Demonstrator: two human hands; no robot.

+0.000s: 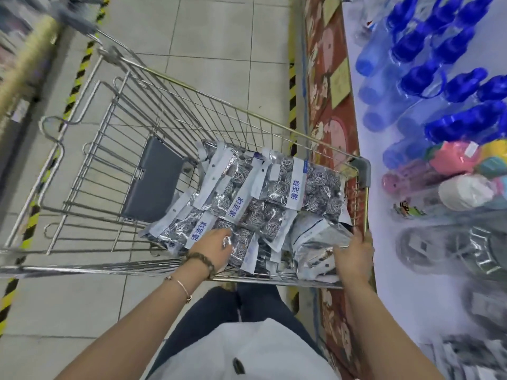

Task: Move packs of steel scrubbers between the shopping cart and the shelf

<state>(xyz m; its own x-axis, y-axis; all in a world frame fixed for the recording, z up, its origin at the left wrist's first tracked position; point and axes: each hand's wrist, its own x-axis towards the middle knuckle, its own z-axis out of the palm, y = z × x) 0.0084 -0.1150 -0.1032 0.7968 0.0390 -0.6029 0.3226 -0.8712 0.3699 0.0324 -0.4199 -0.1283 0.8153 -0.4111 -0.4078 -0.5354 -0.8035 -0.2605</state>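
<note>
Packs of steel scrubbers (274,193), silver balls in clear wrappers with white header cards, lie heaped at the near end of a wire shopping cart (170,113), just toward 4 o'clock from the frame's centre. At the heap's 5 o'clock corner the person's right hand (354,253) grips a tilted pack (315,237), thumb on its face and fingers wrapped round its far edge, close against the cart's side rail. At the heap's 7 o'clock edge the left hand (216,242), a bead bracelet (201,263) on its wrist, rests on a flat pack (241,242) with fingers bent down into the crinkled wrapper; whether they pinch it cannot be told. The cart's far end, toward 10 o'clock, holds only the folded grey seat flap (153,176). Along 3 o'clock runs the white shelf (384,283), with blue bottles (428,78) at 1 o'clock and more blurred scrubber packs (439,248) at 4 o'clock. Yellow-and-black floor tape (82,64) crosses the tiles at 10 o'clock.
</note>
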